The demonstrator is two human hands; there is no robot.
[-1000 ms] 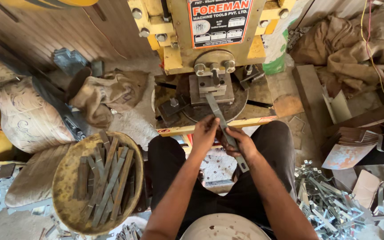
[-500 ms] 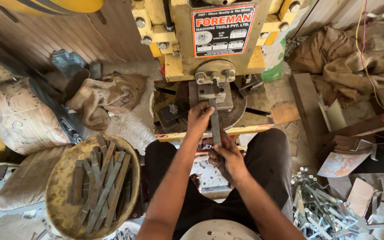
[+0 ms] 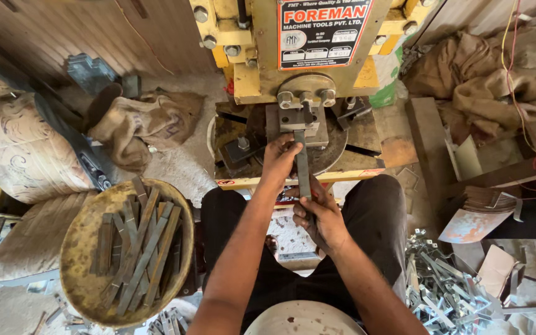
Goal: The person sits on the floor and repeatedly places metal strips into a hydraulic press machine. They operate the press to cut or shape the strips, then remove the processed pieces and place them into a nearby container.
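Observation:
A flat grey metal strip (image 3: 303,162) points straight away from me into the die block (image 3: 298,118) of a yellow press machine (image 3: 262,56). My left hand (image 3: 278,160) grips the strip near its far end, just below the die. My right hand (image 3: 319,215) holds its near end above my lap. The strip's far tip sits under the die block.
A round rusty pan (image 3: 82,248) with several flat metal strips (image 3: 141,248) stands at my left. A heap of shiny metal pieces (image 3: 442,288) lies at my right. Sacks and cushions (image 3: 29,155) crowd the left, brown cloth (image 3: 479,80) the upper right. A pale round container (image 3: 302,317) sits between my knees.
The strip has swung from a slant to straight and moved forward into the die. My left hand has slid up toward the die; my right hand stays on the near end.

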